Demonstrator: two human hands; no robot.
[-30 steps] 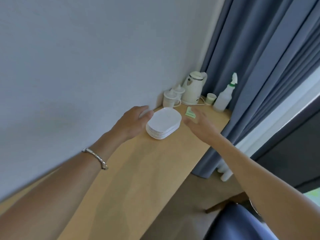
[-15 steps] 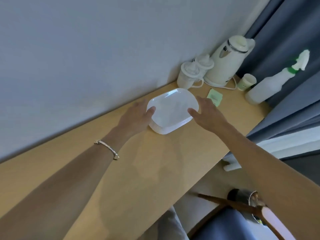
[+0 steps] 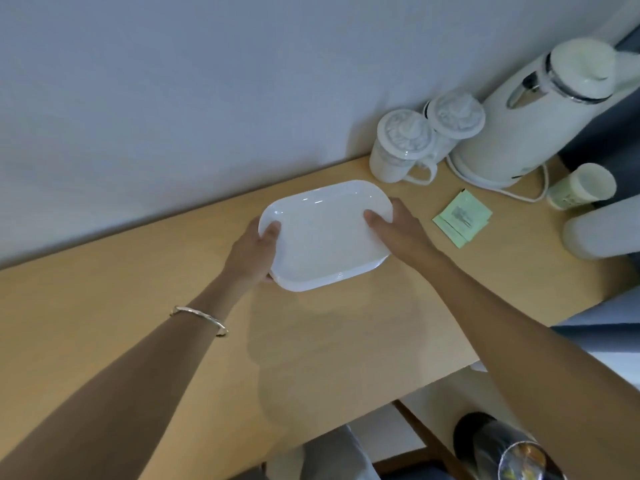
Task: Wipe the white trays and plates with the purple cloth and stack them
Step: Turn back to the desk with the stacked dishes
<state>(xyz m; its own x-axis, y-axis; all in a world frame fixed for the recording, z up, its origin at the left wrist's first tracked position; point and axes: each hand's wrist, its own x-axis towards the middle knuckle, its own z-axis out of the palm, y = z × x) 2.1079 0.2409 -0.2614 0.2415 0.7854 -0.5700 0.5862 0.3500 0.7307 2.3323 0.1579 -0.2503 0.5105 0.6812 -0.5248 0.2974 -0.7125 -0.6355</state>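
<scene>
Item: white trays [image 3: 325, 237], stacked, at table [image 3: 138, 306]. Left hand [image 3: 254, 251] and right hand [image 3: 398, 230] grip opposite ends, thumbs on top. Handling: lift level, even grip; stack may slide.

left grip [image 3: 252, 251] clasps tray stack [image 3: 322, 233] | right grip [image 3: 398, 230] likewise | forearms extended

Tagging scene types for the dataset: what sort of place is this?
Likely a hotel guest room: a white electric kettle, two lidded mugs and green sachets sit on a wooden desk. The left hand and right hand grip the white trays there.
</scene>
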